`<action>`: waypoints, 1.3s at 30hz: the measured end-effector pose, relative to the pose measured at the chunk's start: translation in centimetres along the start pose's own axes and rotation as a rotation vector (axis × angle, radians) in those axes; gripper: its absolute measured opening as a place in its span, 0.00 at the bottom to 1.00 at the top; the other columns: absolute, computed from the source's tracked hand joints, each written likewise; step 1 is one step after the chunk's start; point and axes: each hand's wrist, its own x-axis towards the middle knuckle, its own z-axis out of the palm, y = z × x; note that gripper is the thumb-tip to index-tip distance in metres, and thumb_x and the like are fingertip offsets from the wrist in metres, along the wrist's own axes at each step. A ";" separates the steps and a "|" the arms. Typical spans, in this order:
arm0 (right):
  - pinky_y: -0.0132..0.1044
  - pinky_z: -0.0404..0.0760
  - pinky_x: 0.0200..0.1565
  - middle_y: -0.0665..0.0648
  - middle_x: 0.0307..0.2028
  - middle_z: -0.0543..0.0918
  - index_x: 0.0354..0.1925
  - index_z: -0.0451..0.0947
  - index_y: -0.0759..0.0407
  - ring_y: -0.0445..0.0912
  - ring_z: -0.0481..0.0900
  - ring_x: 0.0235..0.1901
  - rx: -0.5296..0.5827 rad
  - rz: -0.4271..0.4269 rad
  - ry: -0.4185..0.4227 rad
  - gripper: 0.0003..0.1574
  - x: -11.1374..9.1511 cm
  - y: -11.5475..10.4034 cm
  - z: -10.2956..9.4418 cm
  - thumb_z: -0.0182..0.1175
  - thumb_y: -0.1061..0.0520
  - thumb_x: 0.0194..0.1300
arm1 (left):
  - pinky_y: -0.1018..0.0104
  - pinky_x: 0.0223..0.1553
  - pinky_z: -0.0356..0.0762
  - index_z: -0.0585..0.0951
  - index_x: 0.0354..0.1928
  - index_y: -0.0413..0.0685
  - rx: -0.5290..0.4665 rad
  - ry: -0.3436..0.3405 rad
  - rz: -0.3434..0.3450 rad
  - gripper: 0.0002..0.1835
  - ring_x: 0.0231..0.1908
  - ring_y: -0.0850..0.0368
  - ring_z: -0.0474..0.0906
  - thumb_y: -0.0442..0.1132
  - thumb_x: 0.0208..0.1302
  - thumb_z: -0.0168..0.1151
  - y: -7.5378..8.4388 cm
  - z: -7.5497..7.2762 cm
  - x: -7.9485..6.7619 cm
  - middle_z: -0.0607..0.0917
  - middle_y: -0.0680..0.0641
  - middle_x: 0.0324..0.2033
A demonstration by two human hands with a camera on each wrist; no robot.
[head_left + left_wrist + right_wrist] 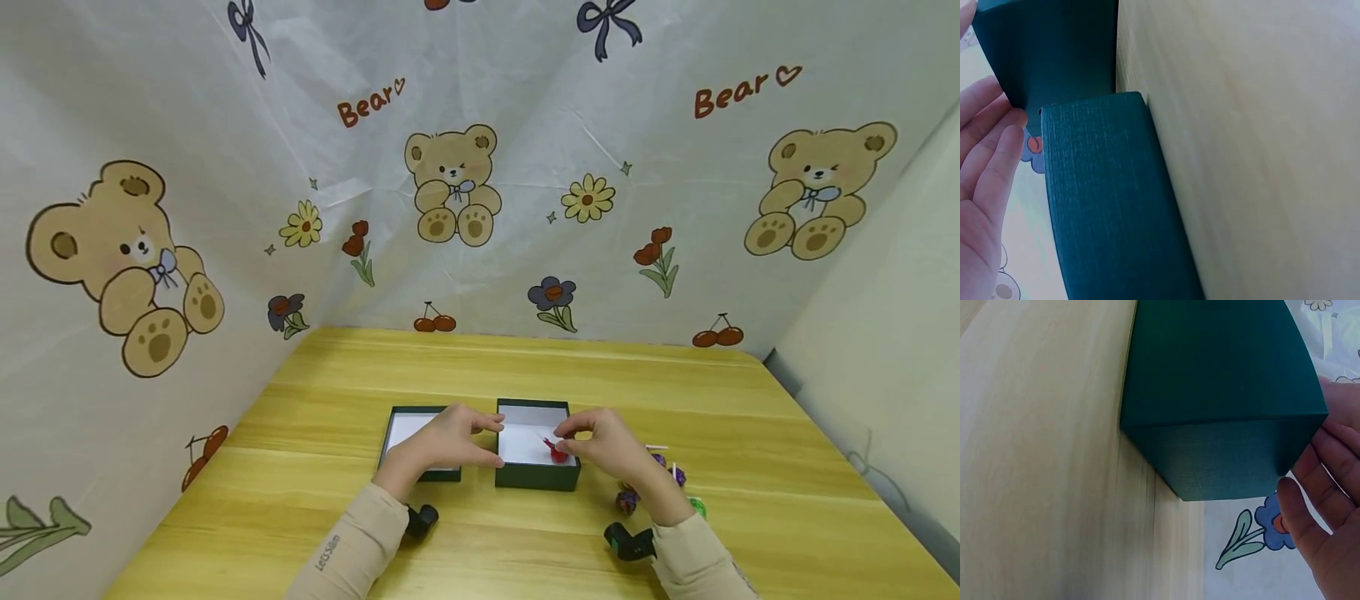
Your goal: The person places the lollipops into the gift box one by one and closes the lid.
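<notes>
Inside the dark green open box (536, 477), near its front right corner, is a red-wrapped lollipop (558, 456) with its thin pale stick pointing back and left. My right hand (600, 437) reaches over the box's right wall, thumb and forefinger pinching the lollipop. In the right wrist view, other fingers (1329, 469) lie beside the box's green outer wall. My left hand (450, 437) has its fingers extended toward the box's left wall, thumb and fingertips right at it, holding nothing. The left wrist view shows these fingers (988, 144) beside the box.
A shallow green lid (405, 423) with a white inside lies under and behind my left hand. Several lollipops, purple (678, 475) and green (698, 506) among them, lie right of the box, partly behind my right forearm. A bear-print cloth (510, 275) hangs behind the wooden table (480, 542).
</notes>
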 end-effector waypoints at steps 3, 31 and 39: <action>0.45 0.84 0.48 0.60 0.41 0.89 0.42 0.87 0.64 0.50 0.84 0.45 0.037 0.008 0.012 0.09 -0.2 0.1 -0.2 0.67 0.62 0.64 | 0.57 0.61 0.77 0.83 0.60 0.44 0.013 -0.005 0.009 0.30 0.68 0.49 0.72 0.47 0.56 0.76 0.0 0.1 0.0 0.78 0.50 0.66; 0.40 0.87 0.37 0.69 0.45 0.85 0.53 0.79 0.76 0.54 0.85 0.41 -0.104 0.243 0.121 0.20 -3.4 6.0 -6.0 0.63 0.64 0.67 | 0.68 0.54 0.78 0.83 0.60 0.44 0.040 -0.006 0.004 0.30 0.68 0.51 0.72 0.49 0.57 0.75 0.1 0.3 0.0 0.78 0.52 0.66; 0.40 0.88 0.37 0.72 0.46 0.84 0.53 0.78 0.78 0.53 0.86 0.40 -0.067 0.271 0.089 0.19 -2.8 6.6 -5.6 0.61 0.67 0.66 | 0.67 0.52 0.78 0.83 0.59 0.44 0.040 0.006 -0.004 0.29 0.67 0.51 0.73 0.49 0.56 0.76 0.1 0.2 -0.1 0.78 0.51 0.65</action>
